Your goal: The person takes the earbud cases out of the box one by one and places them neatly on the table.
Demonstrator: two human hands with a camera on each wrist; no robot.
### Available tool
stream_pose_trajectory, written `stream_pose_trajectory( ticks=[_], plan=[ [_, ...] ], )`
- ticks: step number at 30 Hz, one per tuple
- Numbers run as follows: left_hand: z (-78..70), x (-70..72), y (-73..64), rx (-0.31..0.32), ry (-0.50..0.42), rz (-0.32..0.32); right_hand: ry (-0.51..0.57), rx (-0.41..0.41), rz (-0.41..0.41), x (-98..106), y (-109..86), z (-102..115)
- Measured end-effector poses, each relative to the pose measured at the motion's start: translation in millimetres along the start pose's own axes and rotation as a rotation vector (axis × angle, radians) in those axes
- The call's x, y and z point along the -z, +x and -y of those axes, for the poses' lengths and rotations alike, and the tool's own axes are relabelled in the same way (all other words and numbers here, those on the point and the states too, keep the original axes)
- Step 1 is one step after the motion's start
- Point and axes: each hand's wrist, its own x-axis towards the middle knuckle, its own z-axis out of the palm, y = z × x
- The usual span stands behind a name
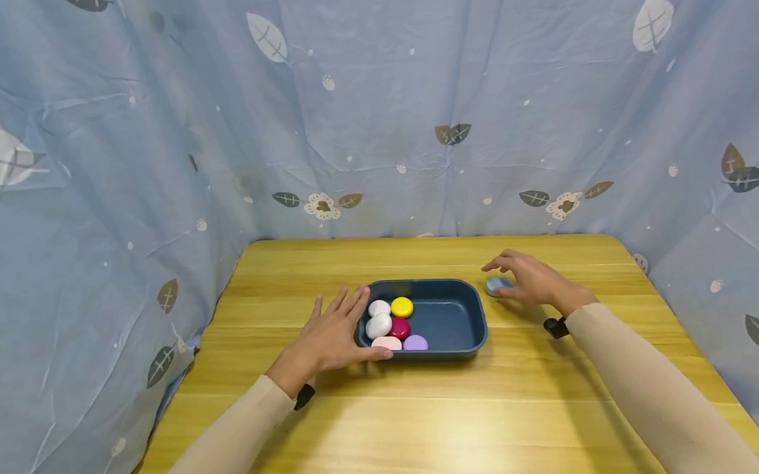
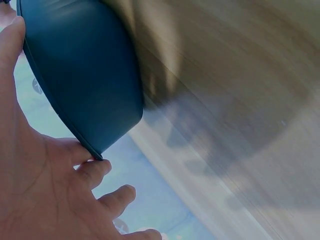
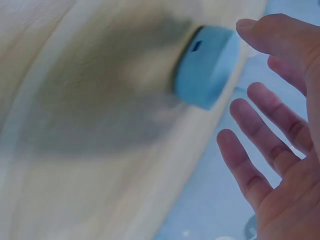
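Note:
A dark blue rectangular tray [image 1: 455, 354] holds several small, smooth, rounded cases, among them a yellow case [image 1: 402, 307], a dark red case [image 1: 399, 328] and a lilac case [image 1: 416, 343]. My left hand [image 1: 336, 337] rests at the tray's left end, its fingers spread and straight. Its thumb lies along the near rim, and a fingertip touches the rim at the far left corner. A light blue case [image 3: 206, 67] with a small dark slot in its side sits on the table, right of the tray. Close over it, my right hand [image 1: 531, 278] has its fingers apart and loosely bent.
The wooden table [image 1: 390, 417] runs back to a blue patterned curtain [image 1: 371, 107], which also hangs along both sides. White cases [image 1: 378, 325] and a pale pink case [image 1: 387, 344] are grouped at the tray's left end. Dark wrist cameras [image 1: 556, 328] sit under both wrists.

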Motion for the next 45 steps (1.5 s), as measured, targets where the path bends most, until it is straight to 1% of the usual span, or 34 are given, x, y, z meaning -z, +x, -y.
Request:
stream_pose_trajectory(
  ticks=[4,6,14,20,24,30,37,45],
  plan=[
    [1.2,-1.7,0.7,0.001,0.000,-0.004,-0.009,0.013,-0.003,6.8,3.6,14.3],
    [1.5,-1.9,0.9,0.001,0.001,-0.003,-0.024,0.032,-0.005,9.8,6.6,21.9],
    [1.0,-2.4,1.5,-0.001,0.006,-0.003,-0.113,0.134,-0.020,19.8,22.4,60.0],
    [-1.0,-2.5,0.2,0.006,0.003,0.006,-0.137,0.211,-0.002,20.7,32.3,90.4],
    [-1.5,-1.9,0.0,0.008,0.008,0.006,-0.139,0.256,0.037,17.2,38.8,107.9],
    [-0.2,-2.5,1.2,0.010,0.012,0.002,-0.143,0.321,0.099,6.4,51.3,127.2],
    [0.2,-3.5,0.8,0.009,0.003,0.017,-0.114,0.342,0.204,-10.4,61.1,147.9],
    [-0.5,-2.7,0.0,0.006,-0.012,0.016,-0.107,0.406,0.275,-24.6,71.4,167.4]
  ],
)
